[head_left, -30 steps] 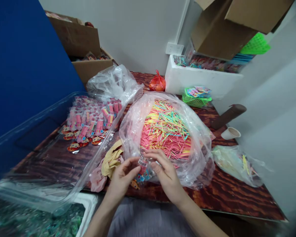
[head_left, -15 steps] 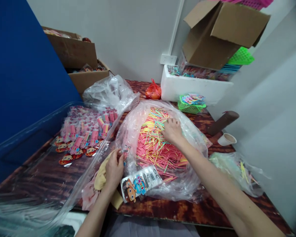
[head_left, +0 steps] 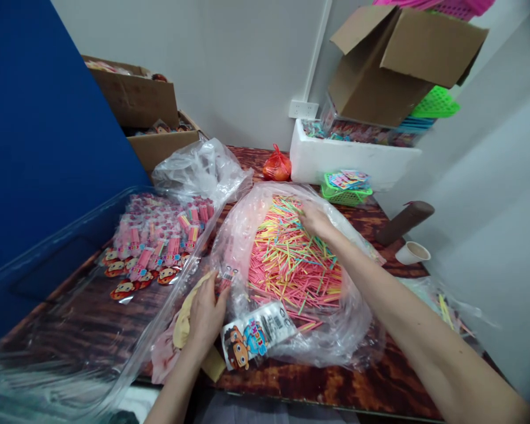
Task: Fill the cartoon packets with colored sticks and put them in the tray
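A large clear plastic bag [head_left: 234, 227] lies open on the table, heaped with thin pink, yellow and green sticks [head_left: 291, 265]. My right hand [head_left: 314, 221] is over the upper right of the heap, fingers apart and touching the sticks, slightly blurred. At the bag's left edge, my left hand [head_left: 206, 312] pinches a small clear printed packet [head_left: 228, 275] between thumb and fingers. A stack of printed pouches [head_left: 258, 334] with a cartoon figure lies in front of the heap. Beneath my left wrist are a yellow and a pink cloth [head_left: 164, 353].
Filled packets [head_left: 159, 235] are piled on the left behind clear sheeting. Cardboard boxes [head_left: 163, 144] stand at the back left. A white foam box [head_left: 353, 156], a green basket [head_left: 347, 193], a red bag [head_left: 277, 165], a brown bottle [head_left: 404, 222] and a paper cup [head_left: 413, 253] stand behind.
My right hand has shifted over the heap and its fingers have straightened from a curl. More yellow and green sticks lie across the pink ones. The view has tilted slightly.
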`<state>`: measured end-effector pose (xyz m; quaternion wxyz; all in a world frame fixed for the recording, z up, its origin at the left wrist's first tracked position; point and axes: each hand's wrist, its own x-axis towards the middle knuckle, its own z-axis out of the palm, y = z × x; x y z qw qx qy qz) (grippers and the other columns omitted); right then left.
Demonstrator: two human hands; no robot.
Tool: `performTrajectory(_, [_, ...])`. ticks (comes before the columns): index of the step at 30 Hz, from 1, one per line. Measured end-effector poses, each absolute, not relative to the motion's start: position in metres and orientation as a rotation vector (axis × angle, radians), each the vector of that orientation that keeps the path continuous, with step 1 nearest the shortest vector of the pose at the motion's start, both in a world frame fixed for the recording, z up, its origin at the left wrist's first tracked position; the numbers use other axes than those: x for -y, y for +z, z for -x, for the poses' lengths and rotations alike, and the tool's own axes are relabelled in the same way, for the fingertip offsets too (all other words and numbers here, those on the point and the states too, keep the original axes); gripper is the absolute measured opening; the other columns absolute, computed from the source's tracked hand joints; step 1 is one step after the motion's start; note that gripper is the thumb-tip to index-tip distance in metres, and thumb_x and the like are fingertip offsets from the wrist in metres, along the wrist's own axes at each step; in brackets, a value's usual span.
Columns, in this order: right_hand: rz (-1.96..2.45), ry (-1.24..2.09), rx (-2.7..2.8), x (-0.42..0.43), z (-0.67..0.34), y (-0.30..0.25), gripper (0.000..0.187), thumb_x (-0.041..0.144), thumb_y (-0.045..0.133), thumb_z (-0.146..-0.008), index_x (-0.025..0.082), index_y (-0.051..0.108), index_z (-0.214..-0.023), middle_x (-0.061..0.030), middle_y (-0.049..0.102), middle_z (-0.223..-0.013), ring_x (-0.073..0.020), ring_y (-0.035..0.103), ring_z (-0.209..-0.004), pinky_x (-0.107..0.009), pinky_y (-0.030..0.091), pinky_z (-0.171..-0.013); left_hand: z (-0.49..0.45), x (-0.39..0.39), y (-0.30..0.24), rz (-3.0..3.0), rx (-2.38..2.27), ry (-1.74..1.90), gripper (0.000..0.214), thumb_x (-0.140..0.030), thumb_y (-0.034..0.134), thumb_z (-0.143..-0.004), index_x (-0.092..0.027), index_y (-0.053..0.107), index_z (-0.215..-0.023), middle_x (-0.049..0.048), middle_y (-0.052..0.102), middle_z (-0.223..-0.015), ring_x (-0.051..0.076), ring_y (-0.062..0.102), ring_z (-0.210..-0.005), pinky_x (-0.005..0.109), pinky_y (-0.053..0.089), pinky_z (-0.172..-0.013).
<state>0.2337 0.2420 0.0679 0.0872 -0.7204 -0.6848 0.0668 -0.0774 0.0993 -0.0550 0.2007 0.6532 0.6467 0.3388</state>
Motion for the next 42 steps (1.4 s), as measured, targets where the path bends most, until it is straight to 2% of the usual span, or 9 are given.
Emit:
performTrajectory(7, [1.926, 0.357, 1.813, -0.253, -0.251, 0.082, 0.020, 0.015, 0.041, -0.092, 0.014, 0.057, -0.103, -0.0076, 0.073, -0.092, -0.0158, 0.068, -0.077, -0.025, 0.050, -0.071, 0.077, -0.089, -0.046, -2.045, -1.808, 0.925, 0.055, -0.036, 0.050, -0.089, -0.015, 0.043, -0.140, 0.0180, 0.054, -0.138, 0.033, 0.050, -0.129, 0.054, 0.040, -0.106])
performTrajectory(11, [1.890, 0.501, 1.761, -0.251, -0.260, 0.084, 0.018, 0.009, 0.047, -0.088, 0.016, 0.052, -0.104, -0.0032, 0.071, -0.083, -0.0110, 0.064, -0.052, -0.022, 0.048, -0.056, 0.073, -0.079, -0.035, -2.102, -1.809, 0.905, 0.057, -0.037, 0.050, -0.090, -0.016, 0.040, -0.142, 0.0182, 0.047, -0.144, 0.034, 0.043, -0.134, 0.057, 0.037, -0.108])
performTrajectory(14, [1.839, 0.572, 1.660, -0.241, -0.266, 0.090, 0.014, 0.009, 0.048, -0.087, 0.016, 0.050, -0.098, -0.0003, 0.067, -0.073, -0.0099, 0.061, -0.047, -0.021, 0.047, -0.052, 0.069, -0.072, -0.023, -2.120, -1.806, 0.892, 0.056, -0.036, 0.050, -0.091, -0.017, 0.041, -0.142, 0.0178, 0.043, -0.147, 0.034, 0.040, -0.136, 0.056, 0.035, -0.110])
performTrajectory(20, [1.394, 0.778, 1.415, -0.158, -0.253, 0.080, 0.008, 0.023, 0.051, -0.089, 0.019, 0.052, -0.095, 0.0042, 0.061, -0.067, -0.0113, 0.061, -0.057, -0.025, 0.051, -0.060, 0.059, -0.056, -0.004, -2.103, -1.734, 0.910, 0.047, -0.035, 0.050, -0.092, -0.021, 0.047, -0.137, 0.0137, 0.043, -0.147, 0.030, 0.038, -0.138, 0.051, 0.033, -0.113])
performTrajectory(26, [1.368, 0.917, 1.177, -0.032, -0.212, -0.018, 0.022, 0.041, 0.056, -0.089, 0.019, 0.061, -0.091, -0.0018, 0.067, -0.078, -0.0174, 0.063, -0.072, -0.031, 0.052, -0.069, 0.018, -0.031, 0.005, -2.083, -1.417, 0.902, 0.042, -0.031, 0.047, -0.095, -0.024, 0.047, -0.137, 0.0107, 0.051, -0.142, 0.025, 0.043, -0.136, 0.046, 0.036, -0.112])
performTrajectory(30, [1.449, 0.870, 1.133, 0.000, -0.199, -0.067, 0.025, 0.044, 0.056, -0.089, 0.020, 0.063, -0.088, -0.0024, 0.068, -0.082, -0.0197, 0.064, -0.078, -0.033, 0.053, -0.075, -0.031, -0.019, 0.002, -2.210, -1.114, 0.800, 0.056, -0.028, 0.045, -0.096, -0.020, 0.028, -0.149, 0.0132, 0.039, -0.153, 0.023, 0.030, -0.144, 0.044, 0.032, -0.115])
performTrajectory(34, [1.357, 0.889, 1.113, 0.003, -0.197, -0.074, 0.029, 0.045, 0.056, -0.089, 0.021, 0.064, -0.102, -0.0055, 0.070, -0.095, -0.0216, 0.065, -0.089, -0.036, 0.053, -0.083, -0.069, -0.016, -0.008, -2.441, -0.847, 0.574, 0.071, -0.033, 0.050, -0.094, -0.017, 0.015, -0.154, 0.0152, 0.025, -0.159, 0.028, 0.017, -0.149, 0.054, 0.019, -0.119])
performTrajectory(39, [1.352, 0.937, 1.163, 0.006, -0.204, -0.066, 0.024, 0.040, 0.054, -0.092, 0.021, 0.066, -0.099, -0.0042, 0.070, -0.093, -0.0209, 0.065, -0.088, -0.035, 0.050, -0.084, -0.054, -0.020, -0.010, -2.417, -0.940, 0.634, 0.056, -0.033, 0.044, -0.097, -0.027, 0.028, -0.150, 0.0117, 0.033, -0.156, 0.026, 0.029, -0.144, 0.051, 0.028, -0.115])
performTrajectory(42, [1.379, 0.943, 1.221, 0.008, -0.206, -0.062, 0.020, 0.034, 0.051, -0.094, 0.021, 0.066, -0.092, -0.0023, 0.069, -0.088, -0.0194, 0.063, -0.085, -0.032, 0.048, -0.082, -0.026, -0.027, -0.012, -2.374, -1.216, 0.748, 0.041, -0.028, 0.045, -0.097, -0.024, 0.048, -0.137, 0.0130, 0.056, -0.134, 0.027, 0.049, -0.125, 0.046, 0.041, -0.103])
